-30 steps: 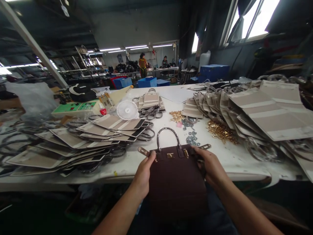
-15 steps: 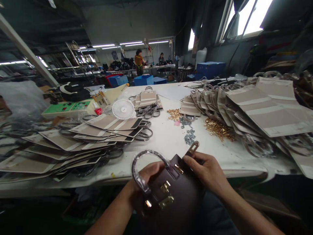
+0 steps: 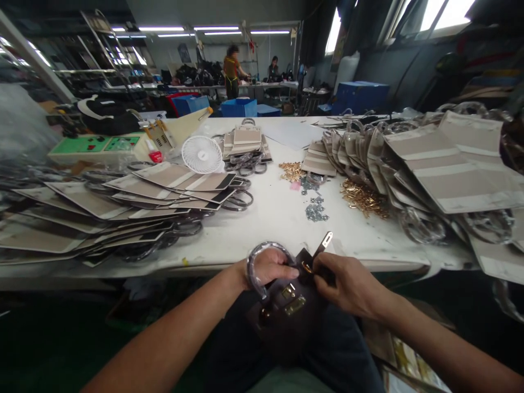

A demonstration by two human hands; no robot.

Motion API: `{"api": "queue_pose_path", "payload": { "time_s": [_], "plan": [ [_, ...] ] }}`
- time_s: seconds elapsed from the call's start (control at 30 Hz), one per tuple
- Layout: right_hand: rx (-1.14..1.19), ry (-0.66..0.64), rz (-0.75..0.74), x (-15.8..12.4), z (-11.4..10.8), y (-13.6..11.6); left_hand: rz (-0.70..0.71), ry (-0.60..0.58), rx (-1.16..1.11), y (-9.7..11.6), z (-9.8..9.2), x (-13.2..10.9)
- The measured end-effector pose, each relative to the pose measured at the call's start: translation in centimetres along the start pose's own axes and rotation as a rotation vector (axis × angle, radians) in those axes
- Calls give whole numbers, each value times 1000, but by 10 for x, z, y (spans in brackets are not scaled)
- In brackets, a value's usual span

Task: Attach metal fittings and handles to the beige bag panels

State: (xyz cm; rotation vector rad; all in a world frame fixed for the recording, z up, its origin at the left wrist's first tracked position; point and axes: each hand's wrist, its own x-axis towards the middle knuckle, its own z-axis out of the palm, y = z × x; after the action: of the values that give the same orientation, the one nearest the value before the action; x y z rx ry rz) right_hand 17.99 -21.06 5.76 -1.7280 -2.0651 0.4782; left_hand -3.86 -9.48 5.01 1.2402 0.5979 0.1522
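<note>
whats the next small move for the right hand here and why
Perhaps a gentle pull on the strap beside the gold loop: the right hand is at both, the strap's metal end sticks up free, and the left hand holds the bag.

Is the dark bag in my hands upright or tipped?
Tipped: the dark bag is held at a slant, its handle arching toward the picture's upper left.

No text could be read; the small mark [image 3: 202, 155] on the round white plastic fan [image 3: 201, 147] at left was illegible.
</note>
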Motion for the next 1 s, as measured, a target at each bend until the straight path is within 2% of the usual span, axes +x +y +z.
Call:
{"api": "queue_pose_path", "payload": {
  "time_s": [0.1, 0.2, 0.3, 0.4, 0.53, 0.63, 0.83, 1.0],
  "plan": [
    [-75, -21, -16, -5, 1, 5, 8, -91, -13, -7, 3, 5],
    [-204, 80, -157, -9, 7, 11, 6, -160, -7, -14, 6, 7],
    [-197, 175, -247, -14, 15, 12, 72, -196, 84, -12, 10, 4],
    [-122, 239, -261, -19, 20, 10, 169, -166, 284, -6, 15, -5],
    [5, 189, -334, -24, 18, 12, 151, -99, 414, 2, 23, -15],
    [5, 178, -376, -27, 16, 16, 172, -105, 501, 7, 27, -17],
    [-77, 345, -327, -33, 23, 7, 268, -128, 539, 8, 30, -22],
    [-40, 453, -127, -41, 43, -4, 308, -90, 556, 2, 33, -21]
  ]
}}
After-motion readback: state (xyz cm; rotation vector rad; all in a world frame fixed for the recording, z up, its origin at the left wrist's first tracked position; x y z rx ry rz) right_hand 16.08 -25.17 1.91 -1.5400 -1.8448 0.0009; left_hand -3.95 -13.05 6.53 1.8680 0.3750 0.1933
